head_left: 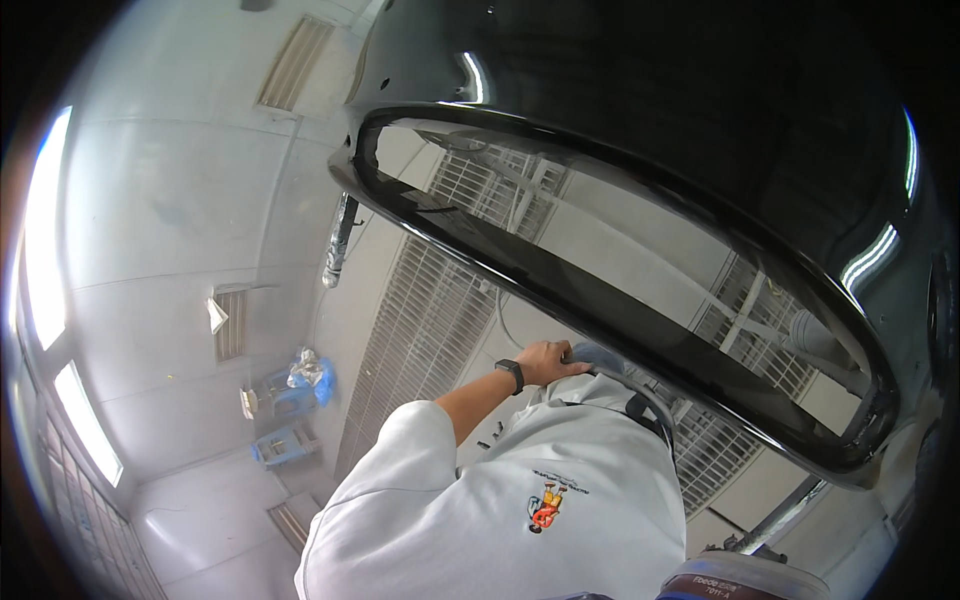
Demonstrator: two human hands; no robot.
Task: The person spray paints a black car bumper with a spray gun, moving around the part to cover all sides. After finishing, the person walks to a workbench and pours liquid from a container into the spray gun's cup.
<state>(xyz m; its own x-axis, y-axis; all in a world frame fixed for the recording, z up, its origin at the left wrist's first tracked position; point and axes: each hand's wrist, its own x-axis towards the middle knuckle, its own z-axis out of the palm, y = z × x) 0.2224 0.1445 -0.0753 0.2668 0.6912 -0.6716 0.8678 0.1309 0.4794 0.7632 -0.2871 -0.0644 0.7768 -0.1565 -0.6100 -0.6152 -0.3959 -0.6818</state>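
My left hand, with a black watch on its wrist, is at my waist beside the hem of my white shirt. Its fingers are curled together against the clothing next to my blue-grey trousers; what they hold, if anything, is hidden. Right beyond it runs the lower edge of a glossy black panel, probably vehicle bodywork, with a long rounded opening. That opening's rim passes just ahead of the hand without visible contact. My right hand is out of sight.
Slatted floor grating shows below and through the opening. A wrapped support bar stands under the panel's left end. Blue stools are by the pale left wall. A grey hose curves past my waist. A round purple-and-clear part fills the bottom edge.
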